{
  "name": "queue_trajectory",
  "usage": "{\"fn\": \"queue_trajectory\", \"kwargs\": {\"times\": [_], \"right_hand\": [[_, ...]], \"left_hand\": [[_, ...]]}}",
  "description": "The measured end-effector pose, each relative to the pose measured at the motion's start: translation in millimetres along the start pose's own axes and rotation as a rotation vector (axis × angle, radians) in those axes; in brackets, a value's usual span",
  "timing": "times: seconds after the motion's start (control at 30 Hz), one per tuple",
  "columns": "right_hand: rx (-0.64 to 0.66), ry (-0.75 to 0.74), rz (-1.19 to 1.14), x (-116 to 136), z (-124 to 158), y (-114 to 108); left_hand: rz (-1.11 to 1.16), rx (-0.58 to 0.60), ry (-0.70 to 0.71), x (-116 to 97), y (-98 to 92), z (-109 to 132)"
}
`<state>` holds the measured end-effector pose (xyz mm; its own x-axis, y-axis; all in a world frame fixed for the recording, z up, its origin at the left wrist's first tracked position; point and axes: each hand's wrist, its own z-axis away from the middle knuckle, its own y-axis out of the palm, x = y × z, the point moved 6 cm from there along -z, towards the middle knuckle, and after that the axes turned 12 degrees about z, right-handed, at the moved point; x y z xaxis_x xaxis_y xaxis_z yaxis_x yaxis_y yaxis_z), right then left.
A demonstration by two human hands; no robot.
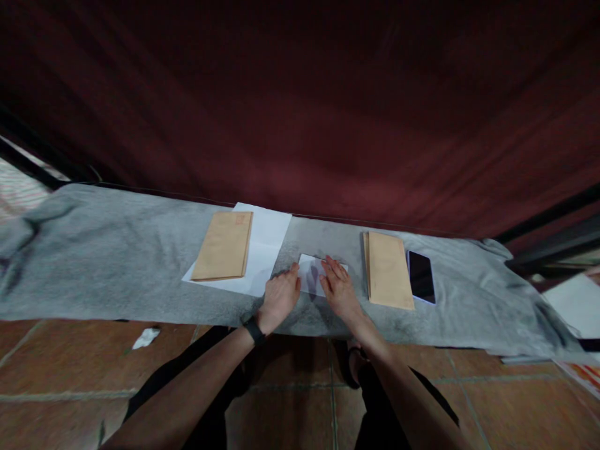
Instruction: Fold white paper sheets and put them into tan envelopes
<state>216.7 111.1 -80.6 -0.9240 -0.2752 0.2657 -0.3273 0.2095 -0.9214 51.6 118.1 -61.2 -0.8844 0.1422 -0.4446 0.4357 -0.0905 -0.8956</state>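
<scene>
A small white sheet of paper (pixel 309 275), which looks folded, lies on the grey cloth (pixel 135 256) in front of me. My left hand (pixel 280 298) is closed at the paper's left edge, its fingertips pressed together there. Flat across the right part of the same paper rests my right hand (pixel 338 289), fingers stretched and slightly apart. To the left, brown envelopes (pixel 222 247) are stacked on larger white sheets (pixel 269 231). Another small stack of brown envelopes (pixel 390 270) sits to the right of my right hand.
A phone (pixel 422 277) with a dark screen lies against the right envelopes. Behind the cloth-covered surface hangs a dark red curtain (pixel 300 137). A crumpled white scrap (pixel 146 338) is on the tiled floor (pixel 290 412). White paper (pixel 576 306) shows at the far right.
</scene>
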Motion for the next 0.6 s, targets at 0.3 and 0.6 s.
{"fn": "queue_trajectory", "kwargs": {"times": [0.3, 0.6], "right_hand": [[0.111, -0.099, 0.213, 14.5, 14.6, 17.4], [0.03, -0.075, 0.229, 9.7, 22.3, 12.5]], "left_hand": [[-0.011, -0.062, 0.394, -27.0, 25.1, 0.7], [-0.026, -0.087, 0.305, -10.7, 35.3, -11.0]]}}
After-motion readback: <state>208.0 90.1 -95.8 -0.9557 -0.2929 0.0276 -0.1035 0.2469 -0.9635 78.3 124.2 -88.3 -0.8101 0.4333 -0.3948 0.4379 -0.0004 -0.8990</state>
